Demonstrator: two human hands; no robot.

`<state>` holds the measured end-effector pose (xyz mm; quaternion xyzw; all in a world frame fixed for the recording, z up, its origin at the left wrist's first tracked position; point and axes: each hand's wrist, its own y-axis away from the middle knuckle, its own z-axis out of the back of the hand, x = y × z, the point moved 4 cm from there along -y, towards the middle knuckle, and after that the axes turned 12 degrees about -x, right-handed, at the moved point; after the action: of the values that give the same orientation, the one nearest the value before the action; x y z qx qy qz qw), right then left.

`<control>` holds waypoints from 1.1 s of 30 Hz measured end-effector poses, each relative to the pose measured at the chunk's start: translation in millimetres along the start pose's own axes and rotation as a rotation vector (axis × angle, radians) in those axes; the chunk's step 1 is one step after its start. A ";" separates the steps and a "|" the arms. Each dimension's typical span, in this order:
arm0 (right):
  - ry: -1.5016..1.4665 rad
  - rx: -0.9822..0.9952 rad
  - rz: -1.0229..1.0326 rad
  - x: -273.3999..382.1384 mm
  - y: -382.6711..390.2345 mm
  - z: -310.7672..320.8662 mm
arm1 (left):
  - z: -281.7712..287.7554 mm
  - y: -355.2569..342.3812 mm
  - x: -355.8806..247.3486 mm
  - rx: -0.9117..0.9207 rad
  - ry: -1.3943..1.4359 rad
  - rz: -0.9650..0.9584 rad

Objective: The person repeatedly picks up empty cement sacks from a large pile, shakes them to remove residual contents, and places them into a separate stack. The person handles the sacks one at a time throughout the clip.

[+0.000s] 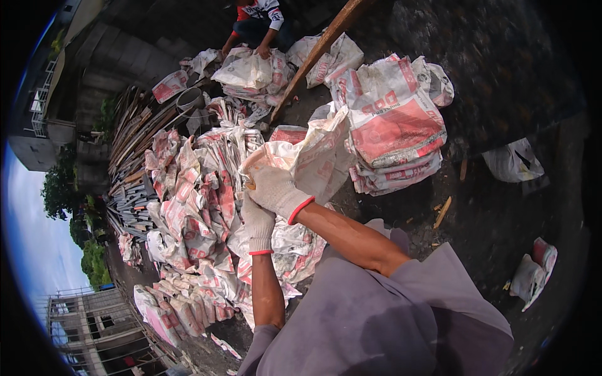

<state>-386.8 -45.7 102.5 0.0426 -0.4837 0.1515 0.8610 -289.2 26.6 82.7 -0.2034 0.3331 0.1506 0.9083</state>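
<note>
A crumpled white paper sack [323, 160] with red print, limp and seemingly empty, is held up in front of me. My right hand [274, 187], in a white knit glove with a red cuff, is closed on its near left edge. Just below, my left hand [256, 222] in a matching glove reaches up to the same edge and appears closed on it; its fingertips are partly hidden behind the right hand. Right behind the held sack stands a neat stack of flattened red-and-white sacks [398, 125].
Loose sacks [194, 213] lie heaped on the left, beside long wooden strips [128, 144]. Another person [260, 25] at the back handles a sack pile [251, 72]. A wooden pole [313, 56] slants across. Stray sacks [533, 272] and a wood scrap [443, 212] lie right.
</note>
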 end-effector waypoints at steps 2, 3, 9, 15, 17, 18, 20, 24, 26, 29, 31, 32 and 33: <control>-0.093 0.021 0.039 -1.1 1.3 4.8 | 10.9 0.9 16.6 -0.077 0.077 0.077; -0.186 -0.034 0.070 -8.7 -0.8 14.6 | 17.5 2.1 26.7 -0.096 0.177 0.176; -0.241 -0.663 -0.356 -172.3 -48.8 103.7 | 74.6 13.9 48.1 -0.316 0.373 0.270; -0.055 -0.202 -0.651 -309.6 -43.8 30.1 | 95.8 28.9 46.6 -0.469 0.526 0.405; -0.862 0.036 -0.856 -316.9 -13.1 -19.7 | 104.1 34.8 43.7 -0.427 0.567 0.395; -0.990 0.081 -0.920 -315.2 1.1 -35.6 | 112.5 38.3 44.3 -0.411 0.586 0.414; -1.242 0.182 -1.047 -301.7 21.4 -63.6 | 124.4 44.5 52.7 -0.483 0.648 0.449; -1.094 0.319 -1.099 -283.8 35.7 -73.6 | 155.7 55.6 92.5 -0.592 0.578 0.467; -0.957 0.419 -1.106 -273.2 26.8 -73.6 | 167.0 68.8 126.8 -0.675 0.604 0.561; -0.777 0.341 -0.716 -252.4 -6.3 -46.3 | 168.1 92.7 186.9 -0.753 0.476 0.545; -1.006 0.106 -0.764 -225.9 -22.3 -33.5 | 168.4 119.1 231.9 -0.781 0.453 0.502; -1.064 -0.017 -0.776 -212.1 -32.6 -24.9 | 167.1 126.0 256.7 -0.741 0.675 0.474; -0.898 0.046 -0.632 -194.7 -46.4 -13.3 | 161.9 133.1 283.5 -0.708 0.563 0.571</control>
<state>-456.5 -129.6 -65.8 0.2650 -0.7638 -0.1369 0.5724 -47.8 257.8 -29.4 -0.4311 0.5347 0.4343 0.5827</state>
